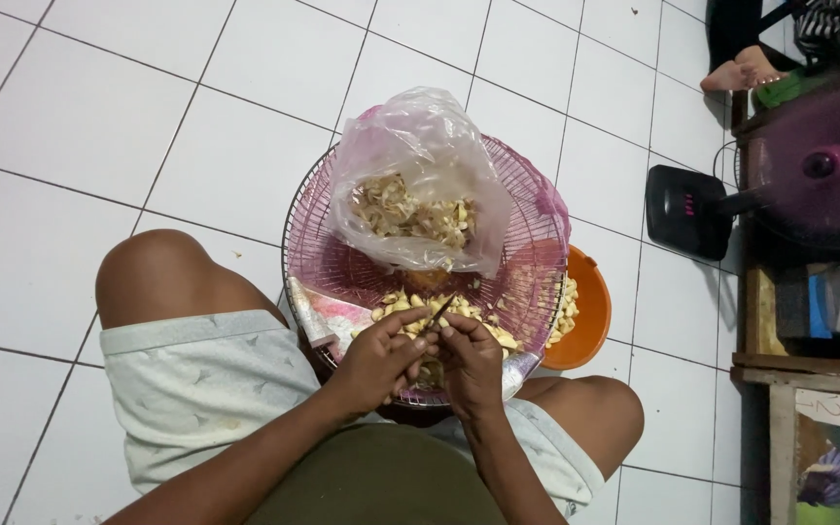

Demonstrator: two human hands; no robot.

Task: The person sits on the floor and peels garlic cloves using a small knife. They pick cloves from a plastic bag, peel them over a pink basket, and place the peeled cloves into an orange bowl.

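While the left hand (376, 355) grips a small dark-bladed knife (439, 313), the right hand (472, 362) pinches a pale garlic clove, mostly hidden, over the pink wire grille (527, 282).

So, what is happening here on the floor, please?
A person sits on a white tiled floor and works over a pink wire grille used as a tray. The left hand and the right hand meet over a heap of pale peeled cloves; a small knife sticks up between them, though which hand grips it is unclear. A clear plastic bag of peelings lies on the grille, and an orange bowl sits underneath.
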